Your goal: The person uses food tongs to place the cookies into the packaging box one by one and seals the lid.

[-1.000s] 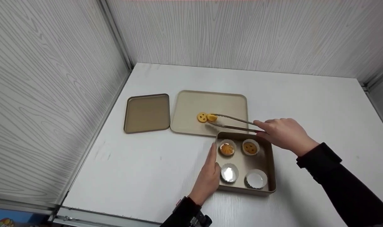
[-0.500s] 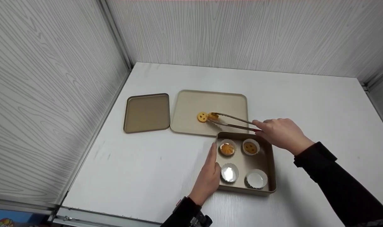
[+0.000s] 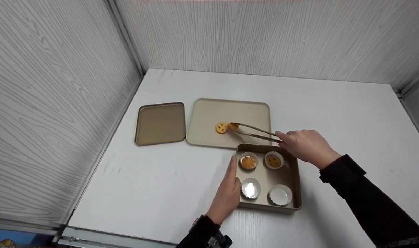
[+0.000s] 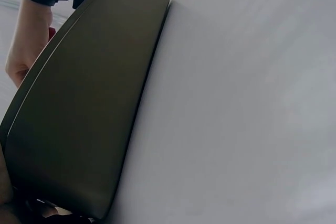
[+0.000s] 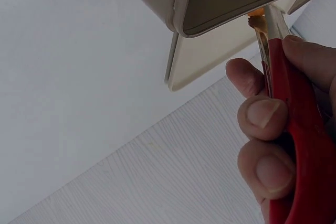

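My right hand (image 3: 307, 146) grips tongs (image 3: 256, 132); the right wrist view shows fingers and thumb around their red handle (image 5: 302, 129). The tong tips sit on either side of a yellow-orange cookie (image 3: 234, 126), partly hidden by them, on the beige tray (image 3: 202, 112). A round yellow cookie (image 3: 221, 127) with dark holes lies just left of it. My left hand (image 3: 227, 191) holds the left wall of a deep square baking tin (image 3: 299, 182), with one finger straight along its outside. Inside are two bare paper cups (image 3: 280, 195), one cup with a flower-shaped cookie (image 3: 248, 163), and one with a holed cookie (image 3: 273, 161).
A smaller brown square tray (image 3: 161, 124) lies left of the beige tray. The tin stands close in front of the beige tray on the white table (image 3: 143, 186). Pale wood-grain panels (image 3: 264, 38) rise behind and at both sides.
The tong tips have drawn closer together around the cookie, which looks more covered by them. My right hand has shifted slightly left. My left hand and the tin stay in place.
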{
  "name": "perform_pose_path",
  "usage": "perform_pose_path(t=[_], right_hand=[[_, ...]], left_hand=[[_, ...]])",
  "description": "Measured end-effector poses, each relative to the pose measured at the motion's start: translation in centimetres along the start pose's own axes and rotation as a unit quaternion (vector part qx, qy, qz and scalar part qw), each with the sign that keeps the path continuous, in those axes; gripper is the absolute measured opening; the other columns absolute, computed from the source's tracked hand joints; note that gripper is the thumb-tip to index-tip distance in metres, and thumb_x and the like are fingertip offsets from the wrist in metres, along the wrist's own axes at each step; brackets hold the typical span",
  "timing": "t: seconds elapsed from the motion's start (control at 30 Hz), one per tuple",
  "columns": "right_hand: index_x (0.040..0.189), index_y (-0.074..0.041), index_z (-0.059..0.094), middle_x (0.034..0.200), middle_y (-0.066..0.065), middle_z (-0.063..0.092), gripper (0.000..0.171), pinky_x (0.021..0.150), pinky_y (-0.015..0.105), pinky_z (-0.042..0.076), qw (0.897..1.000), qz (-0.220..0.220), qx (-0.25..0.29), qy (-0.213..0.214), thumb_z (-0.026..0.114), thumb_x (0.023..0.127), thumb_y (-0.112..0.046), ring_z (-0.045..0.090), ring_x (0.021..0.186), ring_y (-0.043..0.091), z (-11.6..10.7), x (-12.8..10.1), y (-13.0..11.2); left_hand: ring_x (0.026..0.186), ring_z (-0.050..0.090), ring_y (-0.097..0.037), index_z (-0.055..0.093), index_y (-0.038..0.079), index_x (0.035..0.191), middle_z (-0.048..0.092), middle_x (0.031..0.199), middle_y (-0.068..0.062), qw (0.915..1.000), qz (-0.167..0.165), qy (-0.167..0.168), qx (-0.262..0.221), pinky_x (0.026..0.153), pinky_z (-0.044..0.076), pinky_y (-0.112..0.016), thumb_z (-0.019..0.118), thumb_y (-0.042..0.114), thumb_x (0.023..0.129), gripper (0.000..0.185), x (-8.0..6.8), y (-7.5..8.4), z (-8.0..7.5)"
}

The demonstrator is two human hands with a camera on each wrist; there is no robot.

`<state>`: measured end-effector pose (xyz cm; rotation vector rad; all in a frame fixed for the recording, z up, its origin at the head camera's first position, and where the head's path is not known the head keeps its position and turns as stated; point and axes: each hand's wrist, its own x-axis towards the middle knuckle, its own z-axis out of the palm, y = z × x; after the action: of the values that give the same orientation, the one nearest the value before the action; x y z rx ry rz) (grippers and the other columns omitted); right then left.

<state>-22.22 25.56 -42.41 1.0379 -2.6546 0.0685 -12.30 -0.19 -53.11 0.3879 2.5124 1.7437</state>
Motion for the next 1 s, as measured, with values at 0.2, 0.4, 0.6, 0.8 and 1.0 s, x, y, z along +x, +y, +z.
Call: perform_pose_path(t=[0.2,0.4,0.6,0.8,1.0], right_hand=[[0.108,-0.006,0.067,0.059,0.003,0.054,0.018,0.038,0.038,0.043,1.000,-0.003,-0.010,-0.002,0.074,0.091,-0.010,0.050,0.044,0.022,0.24,0.03,0.05],[0.107,-0.006,0.065,0.059,0.004,0.053,0.019,0.038,0.040,0.043,1.000,-0.009,-0.014,-0.002,0.075,0.091,-0.010,0.051,0.044,0.024,0.38,0.17,0.07],[0.102,-0.006,0.063,0.060,0.004,0.055,0.015,0.038,0.040,0.044,1.000,-0.012,-0.016,-0.002,0.074,0.092,-0.009,0.053,0.046,0.025,0.63,0.13,0.32],[0.096,-0.010,0.061,0.061,0.002,0.058,0.009,0.038,0.037,0.041,0.999,0.015,0.022,-0.027,0.069,0.097,-0.012,0.052,0.047,0.023,0.76,-0.01,0.76],[0.094,-0.011,0.061,0.066,0.000,0.065,0.008,0.042,0.035,0.041,0.997,0.030,0.061,-0.028,0.068,0.097,-0.012,0.056,0.052,0.021,0.78,-0.25,0.98]], left_hand=[[0.157,0.014,-0.025,0.007,0.003,0.164,0.012,0.171,-0.015,1.0000,-0.003,0.000,0.000,0.128,0.015,-0.045,0.030,0.002,0.105,0.063,-0.04,0.01,-0.06],[0.157,0.013,-0.026,0.007,0.003,0.164,0.011,0.171,-0.014,1.0000,-0.002,-0.001,0.002,0.128,0.014,-0.045,0.031,0.002,0.105,0.064,-0.01,0.00,0.01],[0.157,0.014,-0.026,0.008,0.002,0.164,0.011,0.171,-0.015,1.0000,0.003,0.002,0.004,0.128,0.014,-0.044,0.031,0.002,0.104,0.064,-0.05,0.04,0.04],[0.156,0.015,-0.027,0.008,0.003,0.164,0.012,0.170,-0.016,1.0000,0.003,0.003,0.007,0.127,0.015,-0.044,0.032,0.001,0.104,0.065,-0.07,0.03,0.03],[0.156,0.015,-0.026,0.008,0.002,0.164,0.013,0.171,-0.016,1.0000,0.001,0.001,0.005,0.128,0.016,-0.044,0.032,0.001,0.104,0.064,0.00,-0.02,0.07]])
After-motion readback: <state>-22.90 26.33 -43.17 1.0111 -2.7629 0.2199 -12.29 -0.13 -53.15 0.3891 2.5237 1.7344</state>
